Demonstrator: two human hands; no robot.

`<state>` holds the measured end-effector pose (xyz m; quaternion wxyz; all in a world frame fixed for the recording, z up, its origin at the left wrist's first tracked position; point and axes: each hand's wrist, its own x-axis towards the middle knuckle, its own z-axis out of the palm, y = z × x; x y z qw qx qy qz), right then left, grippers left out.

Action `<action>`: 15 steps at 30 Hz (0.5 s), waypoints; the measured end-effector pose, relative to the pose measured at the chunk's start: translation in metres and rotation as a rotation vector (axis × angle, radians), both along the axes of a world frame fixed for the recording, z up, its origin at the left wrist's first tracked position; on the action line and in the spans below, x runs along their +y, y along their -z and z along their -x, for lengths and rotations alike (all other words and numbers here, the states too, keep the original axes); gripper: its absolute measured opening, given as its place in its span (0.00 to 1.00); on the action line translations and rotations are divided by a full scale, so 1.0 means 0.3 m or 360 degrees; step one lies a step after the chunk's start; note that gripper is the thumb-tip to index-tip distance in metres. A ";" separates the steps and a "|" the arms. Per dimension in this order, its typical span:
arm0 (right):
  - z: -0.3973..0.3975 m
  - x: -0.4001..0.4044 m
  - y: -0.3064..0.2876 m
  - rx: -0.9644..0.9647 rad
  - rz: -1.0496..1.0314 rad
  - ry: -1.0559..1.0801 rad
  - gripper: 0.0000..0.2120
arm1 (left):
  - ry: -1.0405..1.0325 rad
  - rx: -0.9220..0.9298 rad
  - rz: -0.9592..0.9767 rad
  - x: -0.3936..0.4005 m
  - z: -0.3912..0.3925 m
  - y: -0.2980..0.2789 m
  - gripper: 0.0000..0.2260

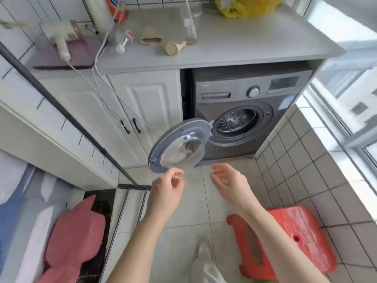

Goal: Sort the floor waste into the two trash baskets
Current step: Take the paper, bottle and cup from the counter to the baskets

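1. Lower left of the frame: a pink mat (75, 233) lies on dark floor, beside white and blue fabric at the edge.
2. Upper left: a white handheld device (61, 36) rests on the counter (234, 43), its cord (98, 78) hanging down over the cabinet doors (146, 111).
3. Upper centre: two cardboard tubes (175, 48) and a clear bottle (123, 40) lie on the counter.
4. Centre: the left hand (165, 190) hovers just below the open washer door (179, 146), fingers loosely curled with thumb near forefinger; whether it pinches anything I cannot tell.
5. Right of centre: the right hand (230, 182) is held over the floor tiles, fingers spread and relaxed, holding nothing.
6. Behind them stands the washer (251, 111), drum exposed.
7. Top right: a yellow bag (248, 7) sits on the counter.
8. Lower right: a red stool (285, 240) stands on the floor.
9. No baskets or floor waste are in view.
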<state>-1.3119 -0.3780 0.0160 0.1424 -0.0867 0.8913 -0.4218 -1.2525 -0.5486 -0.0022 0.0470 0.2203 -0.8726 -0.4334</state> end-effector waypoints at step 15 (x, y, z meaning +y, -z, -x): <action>0.905 -0.395 -0.229 0.0126 0.0085 -0.0143 0.14 | -0.0058 0.0175 0.0136 -0.420 0.800 -0.126 0.06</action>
